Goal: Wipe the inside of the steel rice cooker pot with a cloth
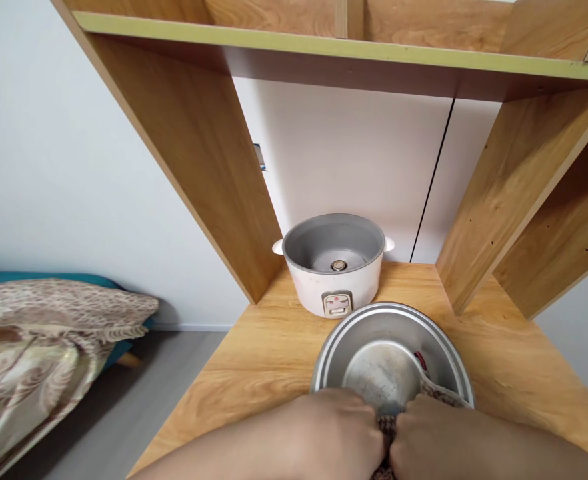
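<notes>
My left hand and my right hand are closed side by side over the near rim of a round metal inner pot. Bunched between the two fists is a brown patterned cloth; both hands grip it. Part of the cloth trails into the pot along its right wall, with a small dark red piece at its tip. Some stains mark the pot's bottom, and my hands hide its near side. Just behind the pot stands a white rice cooker body, uncovered, its grey inside and central round sensor showing.
Everything stands on a wooden desktop. A shelf crosses above, held by upright boards at left and right. A white wall lies behind. Down at the left is a bed with a patterned cover.
</notes>
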The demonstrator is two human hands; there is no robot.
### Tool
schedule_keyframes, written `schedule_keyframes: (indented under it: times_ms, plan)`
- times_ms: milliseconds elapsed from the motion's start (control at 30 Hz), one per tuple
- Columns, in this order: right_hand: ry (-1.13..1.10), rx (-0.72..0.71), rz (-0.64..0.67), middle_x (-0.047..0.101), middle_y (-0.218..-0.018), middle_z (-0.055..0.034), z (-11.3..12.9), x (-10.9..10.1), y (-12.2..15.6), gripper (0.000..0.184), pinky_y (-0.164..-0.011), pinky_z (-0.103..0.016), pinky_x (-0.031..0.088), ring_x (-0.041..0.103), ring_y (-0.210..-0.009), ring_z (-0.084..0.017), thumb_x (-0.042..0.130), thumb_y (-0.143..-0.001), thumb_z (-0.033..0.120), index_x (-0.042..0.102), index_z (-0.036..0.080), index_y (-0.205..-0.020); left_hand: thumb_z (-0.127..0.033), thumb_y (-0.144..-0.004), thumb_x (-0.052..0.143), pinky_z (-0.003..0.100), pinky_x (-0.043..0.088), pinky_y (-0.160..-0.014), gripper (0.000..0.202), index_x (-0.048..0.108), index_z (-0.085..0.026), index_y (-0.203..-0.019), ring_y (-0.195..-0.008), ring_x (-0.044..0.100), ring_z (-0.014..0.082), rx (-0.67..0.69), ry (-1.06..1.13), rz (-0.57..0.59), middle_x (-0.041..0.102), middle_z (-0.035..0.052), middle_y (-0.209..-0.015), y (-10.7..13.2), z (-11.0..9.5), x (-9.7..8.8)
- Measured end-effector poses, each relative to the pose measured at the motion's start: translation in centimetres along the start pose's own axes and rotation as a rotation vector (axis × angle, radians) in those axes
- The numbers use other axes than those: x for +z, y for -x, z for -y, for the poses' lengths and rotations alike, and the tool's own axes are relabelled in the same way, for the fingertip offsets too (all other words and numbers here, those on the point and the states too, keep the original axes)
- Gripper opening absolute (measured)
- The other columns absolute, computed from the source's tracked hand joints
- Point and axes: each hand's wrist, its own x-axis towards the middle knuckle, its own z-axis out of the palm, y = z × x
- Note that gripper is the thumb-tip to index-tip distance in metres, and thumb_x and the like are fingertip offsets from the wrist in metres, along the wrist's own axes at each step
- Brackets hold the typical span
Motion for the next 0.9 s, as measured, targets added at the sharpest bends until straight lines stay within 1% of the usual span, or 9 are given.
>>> schedule_keyframes:
  times_ms: [67,133,267,367,500,633,700,800,900]
  plan:
    - [0.006,-0.021,-0.020,0.085,-0.086,-0.0099,-0.1,0.3,0.0,0.034,-0.045,-0.036,0.032,0.063,-0.059,-0.018,0.066,-0.106,0.035,0.086,0.011,-0.092,-0.043,-0.083,0.079,0.037,0.047,-0.059,0.022,0.082,-0.022,-0.077,-0.049,0.057,0.0209,0.007,0.017,-0.099,0.070,0.0041,-0.059,0.0,0.1,0.7]
    - [0.001,-0.036,-0.015,0.085,-0.085,-0.0094,-0.2,0.4,0.1,0.032,-0.046,-0.035,0.033,0.061,-0.058,-0.018,0.067,-0.104,0.034,0.085,0.011,-0.093,-0.046,-0.087,0.076,0.037,0.049,-0.063,0.025,0.083,-0.023,-0.083,-0.056,0.063,0.0220,0.023,0.011,-0.142,0.075,0.0056,-0.067,0.1,0.1,0.9]
    - [-0.036,-0.018,0.034,0.086,-0.090,-0.0111,-0.3,0.3,0.3,0.032,-0.047,-0.034,0.035,0.057,-0.056,-0.017,0.064,-0.106,0.032,0.086,0.010,-0.098,-0.047,-0.091,0.072,0.038,0.049,-0.065,0.029,0.082,-0.020,-0.089,-0.061,0.068,0.0244,0.023,-0.036,-0.103,0.076,0.0080,-0.071,0.4,-0.2,0.3]
    - [-0.087,-0.010,0.014,0.086,-0.091,-0.0104,-0.5,1.1,0.1,0.030,-0.050,-0.034,0.035,0.060,-0.059,-0.017,0.066,-0.105,0.033,0.086,0.011,-0.098,-0.049,-0.094,0.068,0.039,0.053,-0.070,0.033,0.082,-0.019,-0.096,-0.067,0.071,0.0267,-0.013,-0.042,-0.066,0.078,0.0096,-0.075,0.7,-0.6,-0.8]
    - [-0.156,0.001,-0.083,0.087,-0.095,-0.0116,-0.9,2.3,-0.4,0.031,-0.060,-0.034,0.042,0.073,-0.073,-0.021,0.069,-0.105,0.036,0.086,0.012,-0.097,-0.051,-0.101,0.059,0.041,0.058,-0.079,0.044,0.078,-0.018,-0.120,-0.086,0.078,0.0299,-0.037,0.023,-0.044,0.082,0.0134,-0.107,1.4,-1.2,-2.3]
    - [-0.238,0.045,-0.120,0.087,-0.106,-0.0157,-1.0,2.7,-0.6,0.035,-0.074,-0.032,0.050,0.080,-0.093,-0.025,0.068,-0.106,0.037,0.087,0.008,-0.108,-0.056,-0.101,0.055,0.042,0.059,-0.075,0.054,0.075,-0.018,-0.134,-0.093,0.081,0.0317,-0.075,0.127,-0.051,0.075,0.0180,-0.140,2.0,-1.1,-2.7]
    - [-0.221,0.050,-0.130,0.088,-0.107,-0.0153,-1.0,2.8,-0.9,0.032,-0.077,-0.032,0.052,0.080,-0.093,-0.026,0.070,-0.104,0.036,0.087,0.009,-0.109,-0.055,-0.100,0.058,0.042,0.061,-0.076,0.060,0.072,-0.016,-0.143,-0.099,0.081,0.0329,-0.072,0.170,-0.080,0.067,0.0210,-0.156,2.1,-1.0,-2.4]
    - [-0.123,0.039,-0.125,0.088,-0.100,-0.0139,-1.0,3.0,-1.4,0.031,-0.074,-0.035,0.052,0.080,-0.087,-0.027,0.072,-0.103,0.036,0.088,0.010,-0.103,-0.051,-0.095,0.068,0.038,0.062,-0.085,0.068,0.067,-0.015,-0.153,-0.111,0.080,0.0321,-0.033,0.216,-0.144,0.069,0.0213,-0.155,2.0,-0.7,-1.9]
    - [-0.065,0.054,-0.103,0.087,-0.093,-0.0122,-0.9,2.8,-1.7,0.032,-0.060,-0.038,0.045,0.078,-0.080,-0.027,0.072,-0.102,0.038,0.088,0.011,-0.095,-0.049,-0.094,0.070,0.035,0.062,-0.090,0.062,0.071,-0.017,-0.148,-0.115,0.078,0.0300,-0.011,0.259,-0.166,0.077,0.0169,-0.142,1.9,-0.7,-1.6]
